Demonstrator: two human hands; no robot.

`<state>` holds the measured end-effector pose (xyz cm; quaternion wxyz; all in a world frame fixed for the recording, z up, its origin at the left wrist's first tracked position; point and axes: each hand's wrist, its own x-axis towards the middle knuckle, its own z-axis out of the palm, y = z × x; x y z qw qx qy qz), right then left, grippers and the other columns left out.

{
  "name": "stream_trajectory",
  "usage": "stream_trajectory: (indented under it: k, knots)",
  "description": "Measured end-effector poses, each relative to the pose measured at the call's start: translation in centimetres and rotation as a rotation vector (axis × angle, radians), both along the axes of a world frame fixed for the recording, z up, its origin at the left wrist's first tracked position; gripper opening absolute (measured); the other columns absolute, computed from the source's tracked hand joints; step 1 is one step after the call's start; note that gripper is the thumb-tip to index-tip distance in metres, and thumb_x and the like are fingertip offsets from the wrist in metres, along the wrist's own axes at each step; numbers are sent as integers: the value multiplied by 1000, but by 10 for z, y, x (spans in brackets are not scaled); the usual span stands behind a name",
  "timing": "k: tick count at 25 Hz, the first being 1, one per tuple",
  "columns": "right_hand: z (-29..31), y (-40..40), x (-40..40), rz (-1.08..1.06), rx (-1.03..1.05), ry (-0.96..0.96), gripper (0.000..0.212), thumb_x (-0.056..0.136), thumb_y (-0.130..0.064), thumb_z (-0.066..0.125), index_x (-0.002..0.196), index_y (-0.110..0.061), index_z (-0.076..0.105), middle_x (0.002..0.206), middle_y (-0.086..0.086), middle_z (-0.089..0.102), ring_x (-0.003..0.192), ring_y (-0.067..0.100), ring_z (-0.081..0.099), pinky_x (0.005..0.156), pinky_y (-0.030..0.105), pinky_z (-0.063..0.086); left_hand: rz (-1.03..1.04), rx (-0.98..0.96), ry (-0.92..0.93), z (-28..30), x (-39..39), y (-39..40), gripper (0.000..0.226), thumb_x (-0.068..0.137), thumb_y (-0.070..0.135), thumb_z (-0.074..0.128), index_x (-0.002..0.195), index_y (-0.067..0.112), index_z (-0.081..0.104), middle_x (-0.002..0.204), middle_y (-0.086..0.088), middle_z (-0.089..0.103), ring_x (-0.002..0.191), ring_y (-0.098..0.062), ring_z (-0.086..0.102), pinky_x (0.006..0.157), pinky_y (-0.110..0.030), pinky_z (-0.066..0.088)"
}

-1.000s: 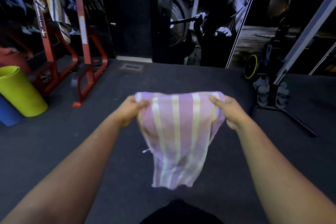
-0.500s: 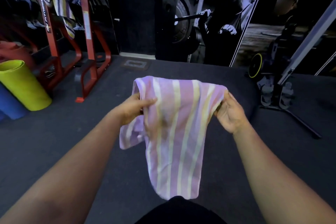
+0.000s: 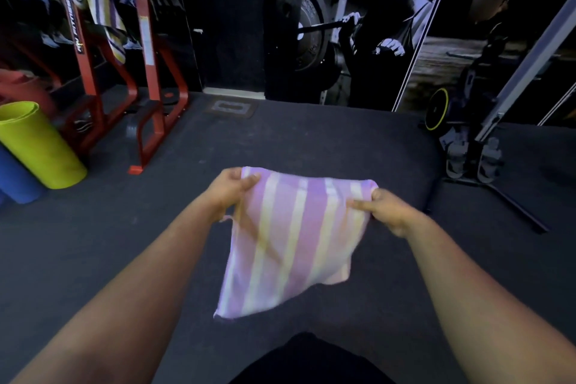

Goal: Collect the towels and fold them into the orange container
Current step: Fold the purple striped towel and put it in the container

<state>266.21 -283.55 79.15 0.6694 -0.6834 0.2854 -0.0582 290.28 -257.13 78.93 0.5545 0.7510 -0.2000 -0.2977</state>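
Towel (image 3: 296, 237): purple with pale yellow stripes, already doubled, held in the air in front of me over the dark floor (image 3: 93, 243). Top edge runs left to right between my hands; stripes and the hanging length run down toward my body, lower corner drifting to my left.

Left hand (image 3: 230, 190): at the towel's upper left corner, thumb on top, fingers curled behind, pinching the cloth.

Right hand (image 3: 386, 212): at the towel's upper right corner, thumb and forefinger pinching the edge, remaining fingers curled under. Both hands equally close to the towel, one at each end of the top edge; the next fold, I judge, turns on bringing these two corners together.

Orange container: not in view.

Second towel (image 3: 99, 6): striped, far up and left of the held towel, draped on a red rack (image 3: 146, 72).

Yellow roll (image 3: 37, 143): left of the towel, on the floor beside the rack, a blue roll (image 3: 15, 181) touching it.
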Motion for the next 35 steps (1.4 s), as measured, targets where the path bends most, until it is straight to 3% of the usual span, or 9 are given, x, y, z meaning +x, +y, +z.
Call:
stream_trajectory:
  k: [4, 6, 12, 15, 19, 23, 29, 32, 35]
  knots:
    - [8, -3, 3, -278, 275, -254, 57, 83, -41, 75, 128, -8, 62, 117, 12, 74, 112, 26, 69, 93, 40, 56, 123, -224, 96, 15, 1, -10, 28, 101, 40, 61, 99, 12, 62, 64, -5, 57, 47, -19, 48, 41, -20, 30]
    - [3, -5, 2, -102, 96, -6, 67, 71, -52, 83, 123, -15, 66, 115, 4, 75, 110, 20, 70, 95, 37, 55, -17, -30, -61, 10, -1, -12, 30, 100, 34, 63, 96, 4, 63, 62, -5, 60, 46, -19, 52, 39, -20, 30]
    - [22, -8, 7, -478, 22, -118, 47, 85, -55, 75, 98, -9, 73, 94, 8, 78, 85, 21, 71, 79, 34, 58, 315, -148, -79, 21, 10, -19, 20, 98, 33, 64, 96, 16, 72, 97, -10, 76, 86, -28, 71, 75, -44, 59]
    - [25, -13, 4, -299, 191, -81, 66, 77, -64, 70, 116, -11, 68, 108, 10, 76, 97, 22, 72, 91, 44, 57, 305, -187, -65, 29, 7, -26, 29, 99, 36, 62, 100, 8, 70, 97, -11, 75, 84, -24, 69, 75, -43, 58]
    - [12, -11, -7, -3, -74, 147, 25, 89, -40, 74, 98, -17, 70, 84, 7, 65, 67, 14, 52, 61, 31, 41, 274, -416, 131, 42, 6, -18, 25, 101, 34, 63, 98, 10, 67, 91, -8, 72, 80, -20, 68, 73, -36, 59]
    - [13, -18, -1, -343, 169, -249, 26, 100, -32, 62, 115, -11, 65, 96, 6, 74, 85, 19, 68, 75, 31, 54, 38, -12, -170, 22, 18, -2, 28, 98, 29, 68, 98, 1, 69, 83, -16, 71, 75, -26, 65, 67, -43, 57]
    - [12, -12, 10, -445, -341, 20, 37, 95, -32, 69, 69, -17, 46, 68, -1, 44, 65, 18, 38, 53, 29, 30, 279, 35, -285, 39, 22, -22, 33, 106, 39, 49, 99, 9, 61, 83, 1, 58, 73, -15, 52, 66, -31, 43]
    - [16, -13, 14, -478, -216, -94, 12, 97, -29, 67, 97, -17, 62, 92, -1, 63, 80, 16, 56, 68, 29, 47, 279, -25, -81, 33, 27, -23, 28, 103, 37, 57, 92, 12, 54, 79, -1, 53, 67, -16, 48, 57, -29, 38]
    - [13, -16, 7, -396, 30, -214, 41, 96, -15, 70, 130, -20, 48, 117, 6, 67, 102, 18, 67, 89, 39, 55, 244, -240, 100, 26, 31, -14, 33, 94, 14, 73, 118, 16, 51, 98, -4, 63, 80, -17, 64, 69, -30, 51]
